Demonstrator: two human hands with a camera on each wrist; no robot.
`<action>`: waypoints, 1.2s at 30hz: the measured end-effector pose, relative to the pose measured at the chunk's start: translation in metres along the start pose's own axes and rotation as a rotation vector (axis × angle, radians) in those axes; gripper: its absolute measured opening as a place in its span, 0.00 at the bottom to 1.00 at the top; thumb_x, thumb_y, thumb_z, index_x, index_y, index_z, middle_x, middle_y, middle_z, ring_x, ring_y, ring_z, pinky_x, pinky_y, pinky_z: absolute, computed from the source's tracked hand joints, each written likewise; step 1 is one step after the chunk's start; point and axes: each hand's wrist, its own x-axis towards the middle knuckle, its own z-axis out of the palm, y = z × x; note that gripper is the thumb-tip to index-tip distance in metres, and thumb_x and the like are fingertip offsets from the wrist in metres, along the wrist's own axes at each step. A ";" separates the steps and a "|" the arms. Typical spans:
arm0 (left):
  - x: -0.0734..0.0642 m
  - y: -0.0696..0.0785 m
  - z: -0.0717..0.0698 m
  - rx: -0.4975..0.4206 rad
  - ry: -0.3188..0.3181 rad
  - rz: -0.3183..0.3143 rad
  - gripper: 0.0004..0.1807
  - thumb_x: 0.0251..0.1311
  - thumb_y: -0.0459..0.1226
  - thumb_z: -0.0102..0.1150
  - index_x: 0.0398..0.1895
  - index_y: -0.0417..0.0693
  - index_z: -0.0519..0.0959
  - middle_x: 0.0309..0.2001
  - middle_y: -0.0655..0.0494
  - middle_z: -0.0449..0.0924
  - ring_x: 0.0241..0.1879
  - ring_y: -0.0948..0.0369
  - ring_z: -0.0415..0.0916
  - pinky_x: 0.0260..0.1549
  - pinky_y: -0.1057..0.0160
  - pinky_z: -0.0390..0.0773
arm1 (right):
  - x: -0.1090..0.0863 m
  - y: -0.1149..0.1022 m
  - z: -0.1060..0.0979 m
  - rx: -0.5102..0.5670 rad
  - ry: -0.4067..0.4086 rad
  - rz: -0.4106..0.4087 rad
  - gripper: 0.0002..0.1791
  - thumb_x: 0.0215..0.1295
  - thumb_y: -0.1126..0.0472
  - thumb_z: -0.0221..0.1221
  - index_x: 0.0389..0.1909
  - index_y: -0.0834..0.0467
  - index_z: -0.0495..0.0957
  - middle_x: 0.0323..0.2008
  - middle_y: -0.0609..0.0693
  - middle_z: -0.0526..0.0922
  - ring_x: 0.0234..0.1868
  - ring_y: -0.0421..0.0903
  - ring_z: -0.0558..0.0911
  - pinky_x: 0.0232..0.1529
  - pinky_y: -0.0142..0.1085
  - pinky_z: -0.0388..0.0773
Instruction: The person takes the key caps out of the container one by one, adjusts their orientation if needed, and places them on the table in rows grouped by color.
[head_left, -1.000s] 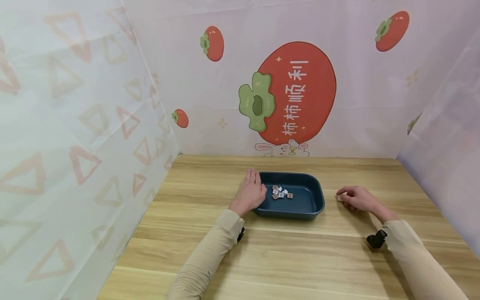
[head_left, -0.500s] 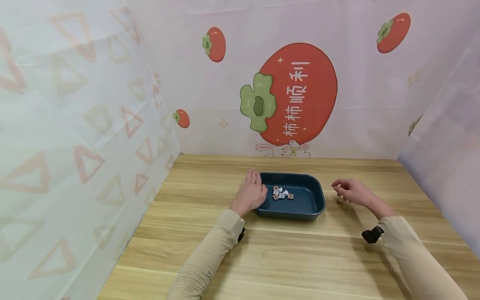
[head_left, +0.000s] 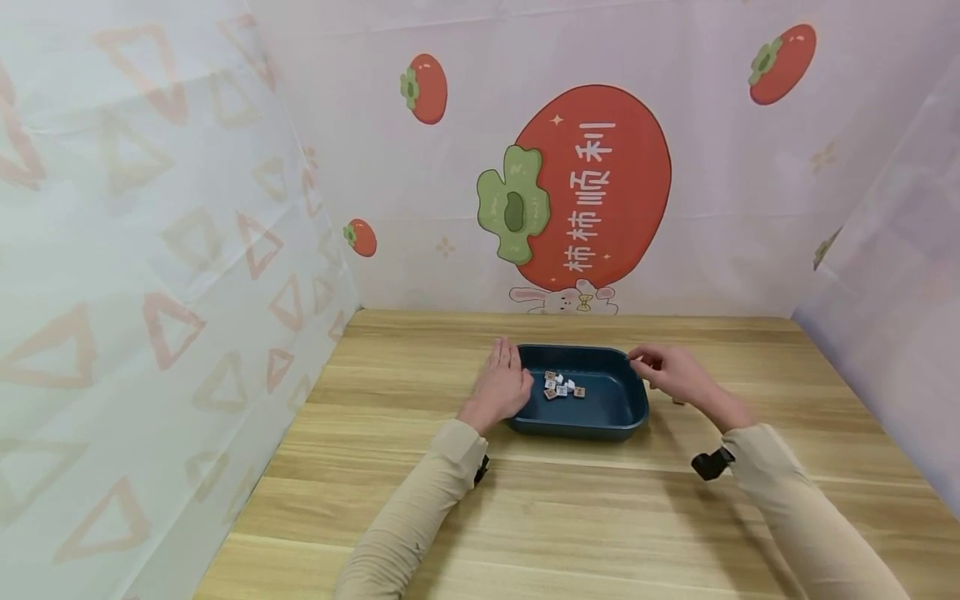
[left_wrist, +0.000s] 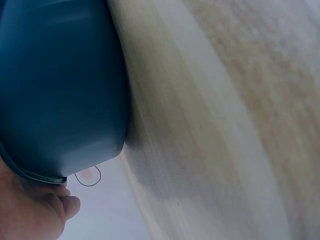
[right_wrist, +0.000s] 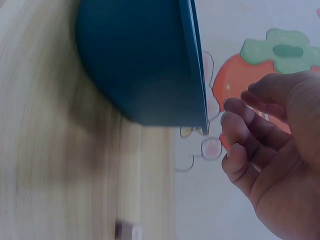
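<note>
A dark blue rectangular tray [head_left: 573, 430] stands on the wooden table, with several small white-and-brown tiles [head_left: 561, 389] lying loosely together on its floor. My left hand [head_left: 497, 385] holds the tray's left rim, the thumb on the inner side and the fingers along the edge; the left wrist view shows its bunched fingertips [left_wrist: 70, 206] by the rim. At the tray's back right corner is my right hand [head_left: 675, 372], its thumb and index finger pinching a small tile that the fingers mostly hide. Another small tile [head_left: 678, 402] lies on the table below this hand.
Wooden tabletop [head_left: 585, 517] surrounds the tray and runs toward the person. A patterned cloth wall [head_left: 420, 275] with persimmon prints closes off the back; more cloth hangs at both sides. Each wrist carries a small black camera [head_left: 712, 463].
My right hand has lifted off the table and moved left, from beside the loose tile to the tray's right rim. The left hand and the tray have stayed in place.
</note>
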 end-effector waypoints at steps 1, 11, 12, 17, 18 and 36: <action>0.000 0.000 0.000 -0.001 -0.001 0.000 0.35 0.76 0.48 0.28 0.76 0.34 0.48 0.79 0.39 0.39 0.79 0.48 0.34 0.77 0.54 0.43 | 0.002 -0.002 0.002 -0.002 -0.003 -0.004 0.13 0.70 0.58 0.57 0.48 0.60 0.82 0.29 0.50 0.82 0.23 0.41 0.76 0.18 0.34 0.72; 0.001 -0.001 0.000 -0.014 -0.006 -0.006 0.34 0.75 0.47 0.28 0.77 0.34 0.46 0.79 0.41 0.34 0.79 0.48 0.33 0.77 0.54 0.42 | 0.018 -0.013 0.023 -0.039 -0.029 -0.106 0.11 0.66 0.61 0.60 0.45 0.62 0.83 0.31 0.49 0.82 0.29 0.41 0.75 0.31 0.31 0.75; 0.001 -0.001 0.000 -0.014 -0.010 -0.005 0.34 0.75 0.47 0.28 0.77 0.34 0.46 0.79 0.41 0.34 0.79 0.48 0.32 0.77 0.54 0.42 | 0.019 -0.014 0.024 -0.054 -0.025 -0.113 0.10 0.66 0.61 0.61 0.44 0.62 0.83 0.31 0.48 0.82 0.30 0.41 0.74 0.32 0.32 0.75; 0.001 -0.001 0.000 -0.005 -0.010 -0.004 0.34 0.75 0.47 0.28 0.77 0.34 0.46 0.79 0.41 0.34 0.79 0.48 0.31 0.77 0.55 0.40 | 0.023 -0.020 0.030 -0.065 -0.022 -0.130 0.10 0.65 0.61 0.61 0.44 0.62 0.83 0.30 0.48 0.82 0.29 0.42 0.75 0.33 0.33 0.75; 0.001 -0.001 0.000 -0.001 -0.009 -0.004 0.34 0.75 0.47 0.28 0.77 0.34 0.46 0.79 0.41 0.34 0.79 0.48 0.31 0.77 0.55 0.40 | 0.024 -0.022 0.031 -0.061 -0.026 -0.130 0.11 0.65 0.61 0.61 0.44 0.62 0.83 0.30 0.48 0.82 0.29 0.42 0.75 0.33 0.33 0.75; 0.000 0.001 0.003 0.013 -0.012 -0.016 0.36 0.75 0.49 0.28 0.77 0.35 0.46 0.79 0.42 0.34 0.79 0.48 0.33 0.77 0.51 0.43 | 0.032 -0.029 0.059 -0.094 -0.207 -0.091 0.13 0.65 0.59 0.62 0.48 0.60 0.81 0.33 0.50 0.84 0.30 0.41 0.77 0.36 0.39 0.80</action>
